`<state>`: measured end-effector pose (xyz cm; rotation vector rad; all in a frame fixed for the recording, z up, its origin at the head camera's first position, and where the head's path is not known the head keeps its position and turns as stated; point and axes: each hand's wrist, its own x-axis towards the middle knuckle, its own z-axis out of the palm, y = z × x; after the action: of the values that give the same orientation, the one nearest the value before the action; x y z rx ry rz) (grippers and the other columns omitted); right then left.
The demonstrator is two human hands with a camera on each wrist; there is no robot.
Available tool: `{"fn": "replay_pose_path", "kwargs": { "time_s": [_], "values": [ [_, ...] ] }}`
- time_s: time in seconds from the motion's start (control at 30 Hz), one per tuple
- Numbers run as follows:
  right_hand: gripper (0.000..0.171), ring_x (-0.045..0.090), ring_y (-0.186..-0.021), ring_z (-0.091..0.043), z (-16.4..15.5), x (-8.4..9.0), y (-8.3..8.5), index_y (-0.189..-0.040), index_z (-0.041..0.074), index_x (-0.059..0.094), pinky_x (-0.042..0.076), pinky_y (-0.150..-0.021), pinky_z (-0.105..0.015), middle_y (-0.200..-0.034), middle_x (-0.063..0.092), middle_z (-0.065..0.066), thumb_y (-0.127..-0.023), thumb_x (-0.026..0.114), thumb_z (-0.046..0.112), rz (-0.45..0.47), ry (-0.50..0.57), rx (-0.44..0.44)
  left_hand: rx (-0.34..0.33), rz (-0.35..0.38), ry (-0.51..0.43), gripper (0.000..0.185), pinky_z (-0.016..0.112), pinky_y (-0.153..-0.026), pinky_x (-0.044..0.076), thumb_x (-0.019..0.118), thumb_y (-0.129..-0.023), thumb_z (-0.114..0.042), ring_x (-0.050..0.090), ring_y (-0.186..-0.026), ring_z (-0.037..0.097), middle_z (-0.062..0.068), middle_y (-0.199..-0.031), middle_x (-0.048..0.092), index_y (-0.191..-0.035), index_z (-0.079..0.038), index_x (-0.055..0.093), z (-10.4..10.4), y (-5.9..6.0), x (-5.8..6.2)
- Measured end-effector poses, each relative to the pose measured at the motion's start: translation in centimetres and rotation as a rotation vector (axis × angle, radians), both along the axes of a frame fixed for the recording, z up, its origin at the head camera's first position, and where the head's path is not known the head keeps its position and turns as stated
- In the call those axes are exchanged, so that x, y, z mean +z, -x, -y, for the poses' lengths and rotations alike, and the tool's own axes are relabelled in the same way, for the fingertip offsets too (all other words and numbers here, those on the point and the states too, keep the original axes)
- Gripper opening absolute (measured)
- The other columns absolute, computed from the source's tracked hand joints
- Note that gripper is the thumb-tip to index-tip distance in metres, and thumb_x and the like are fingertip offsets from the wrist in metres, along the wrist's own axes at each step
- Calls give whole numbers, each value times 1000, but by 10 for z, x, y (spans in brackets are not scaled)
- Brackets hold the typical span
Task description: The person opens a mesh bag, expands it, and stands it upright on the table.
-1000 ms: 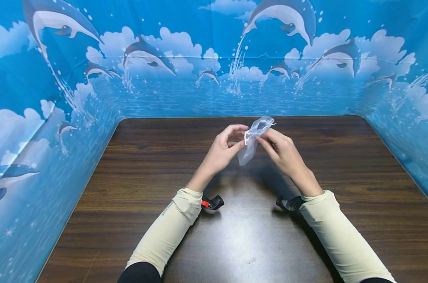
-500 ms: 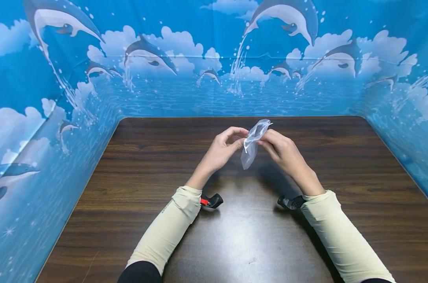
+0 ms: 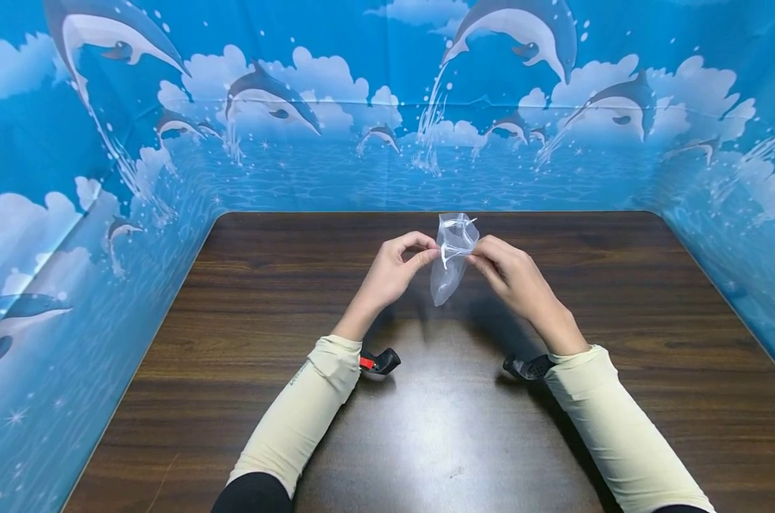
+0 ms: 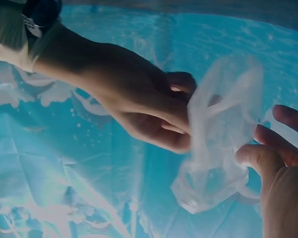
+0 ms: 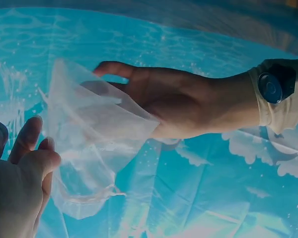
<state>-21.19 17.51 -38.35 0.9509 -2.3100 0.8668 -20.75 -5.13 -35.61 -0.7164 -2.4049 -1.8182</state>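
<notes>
Your right hand (image 5: 17, 191) fills the corner at 8 o'clock, its fingertips (image 5: 32, 131) touching the edge of a small sheer mesh pouch (image 5: 92, 136). The pouch hangs at centre-left, its white drawstring (image 5: 84, 197) trailing along the bottom toward 7 o'clock. Your left hand (image 5: 181, 104) reaches in from 3 o'clock and holds the pouch's other side. Behind them lies a blue backdrop (image 5: 213, 198) with white clouds.

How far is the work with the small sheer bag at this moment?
Done: the sheer drawstring pouch is lifted off the table and held upright, mouth upward. In hand: the left hand and the right hand pinch it near the top, one on each side, where the white cord sits. Left: nothing shows inside the pouch, and whether the mouth is fully open or drawn closed cannot be told.
</notes>
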Motion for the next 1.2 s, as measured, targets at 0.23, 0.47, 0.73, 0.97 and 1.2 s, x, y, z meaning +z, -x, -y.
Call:
{"fn": "replay_pose_path", "kwargs": {
  "time_s": [0.23, 0.47, 0.73, 0.97, 1.2],
  "values": [
    [8, 47, -72, -5, -5, 1, 2, -97, 12, 65, 39, -64, -23, -89, 61, 5, -94, 60, 17, 65, -33, 7, 8, -39, 40, 15, 35, -85, 51, 63, -92, -23, 59, -95, 12, 3, -99, 66, -98, -10, 67, 8, 26, -27],
    [47, 50, -85, -11, -6, 1, -3, -132, 21, 50, 44, -68, -28, -112, 56, 2, -89, 69, 23, 121, -20, -32, 0, -20, 83, 13, 37, -85, 51, 62, -93, -21, 60, -94, 14, 4, -99, 66, -98, -10, 67, 8, 30, -37],
    [31, 31, -120, -34, -6, 4, 0, -109, 24, 68, 27, -93, -52, -152, 25, -10, -80, 77, 20, -17, -169, 43, -65, -7, 79, 15, 33, -85, 51, 62, -92, -18, 61, -101, 18, 7, -107, 67, -100, -8, 69, 10, 35, -54],
    [10, 31, -123, -37, -4, 1, 1, -92, 26, 67, 24, -94, -56, -155, 26, -5, -84, 71, 21, -32, -265, 9, -79, 53, 201, 25, 34, -82, 51, 48, -100, -29, 61, -105, 27, 9, -116, 65, -111, -12, 63, 20, 41, -64],
    [8, 31, -126, -41, 1, -6, 1, -96, 23, 67, 23, -95, -58, -155, 25, -6, -88, 68, 24, -51, -343, -24, -95, -26, 169, 32, 39, -92, 49, 38, -104, -32, 55, -116, 22, 7, -128, 54, -128, -17, 52, 25, 38, -43]
  ]
}}
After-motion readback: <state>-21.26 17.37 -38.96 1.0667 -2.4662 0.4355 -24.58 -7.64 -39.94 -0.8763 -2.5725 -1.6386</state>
